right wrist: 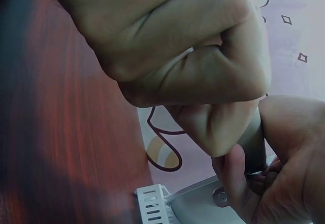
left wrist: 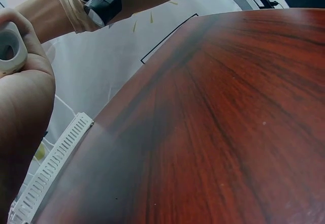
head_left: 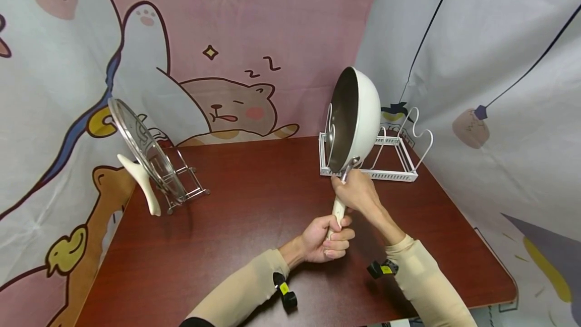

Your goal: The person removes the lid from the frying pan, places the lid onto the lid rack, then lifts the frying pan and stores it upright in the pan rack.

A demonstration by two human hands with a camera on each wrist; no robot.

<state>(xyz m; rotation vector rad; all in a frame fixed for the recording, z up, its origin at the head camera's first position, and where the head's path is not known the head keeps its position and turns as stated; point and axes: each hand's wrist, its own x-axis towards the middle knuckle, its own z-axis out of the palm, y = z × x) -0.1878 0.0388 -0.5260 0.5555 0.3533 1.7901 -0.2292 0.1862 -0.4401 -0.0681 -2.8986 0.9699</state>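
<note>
A deep frying pan [head_left: 368, 115], white outside and dark inside, is tilted on its side over the white wire rack [head_left: 392, 176] in the head view. Its pale handle [head_left: 338, 209] points down toward the person. My right hand [head_left: 358, 191] grips the handle near the pan body. Lower down, my left hand [head_left: 324, 240] wraps its fingers round the handle's end. The handle's hollow end [left wrist: 19, 56] pokes out of the fist in the left wrist view. In the right wrist view, the left fist [right wrist: 188, 46] blocks much of the pan [right wrist: 200, 203].
At the left, a glass lid [head_left: 152, 153] with a pale handle [head_left: 144, 185] leans in a chrome wire stand [head_left: 196, 192]. Both racks stand on a dark red wooden table [head_left: 245, 191]. Cartoon-printed cloth [head_left: 290, 24] hangs behind it and along the sides.
</note>
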